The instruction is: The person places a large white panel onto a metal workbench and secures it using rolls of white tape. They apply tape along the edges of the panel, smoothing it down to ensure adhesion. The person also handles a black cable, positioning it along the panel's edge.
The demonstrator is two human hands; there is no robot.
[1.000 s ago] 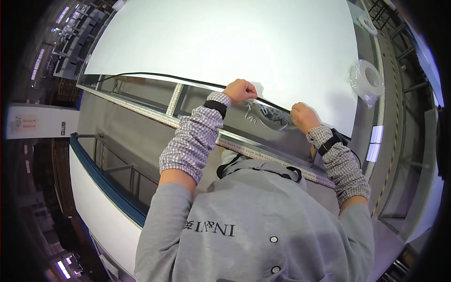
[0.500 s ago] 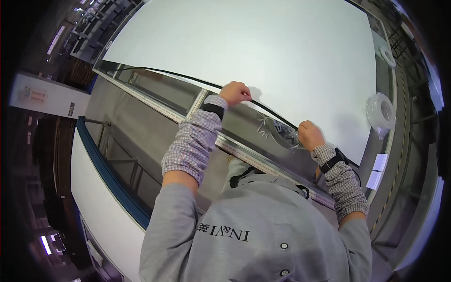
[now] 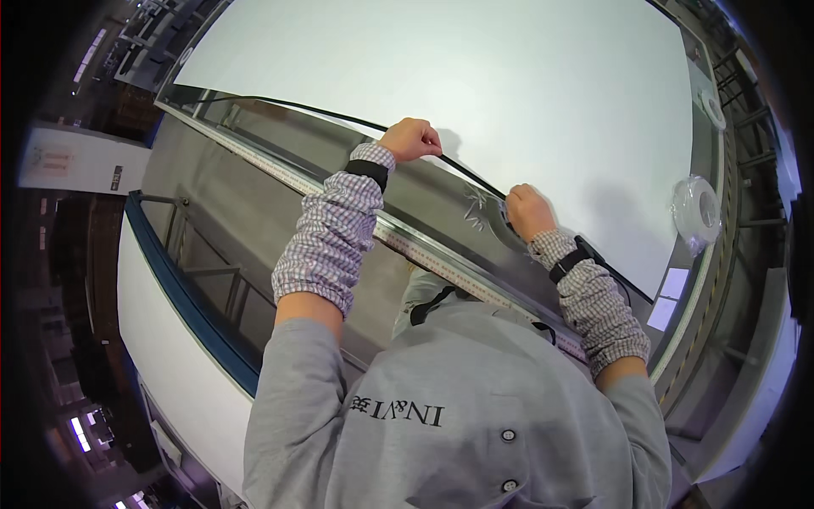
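A large white sheet (image 3: 441,59) lies on the table, and a thin black strip (image 3: 471,174) runs along its near edge. My left hand (image 3: 410,140) is closed, pinching the strip between thumb and fingers. To its right, my right hand (image 3: 530,212) is closed on the same strip nearer the sheet's right end; its fingertips are partly hidden. Left of my hands the strip stretches on, with its far end loose over the table's left corner. Below the strip, a clear crinkled plastic piece (image 3: 500,216) lies beside my right hand.
A metal-edged table frame (image 3: 415,246) with a printed tape runs in front of me. At the right stand a plastic-wrapped white roll (image 3: 697,212), another roll (image 3: 712,110) and white labels (image 3: 670,299). A blue-edged white panel (image 3: 174,314) is at left.
Both hands have shifted up and left in the view, as has the table. My right hand has slid along the strip, a little closer to my left hand.
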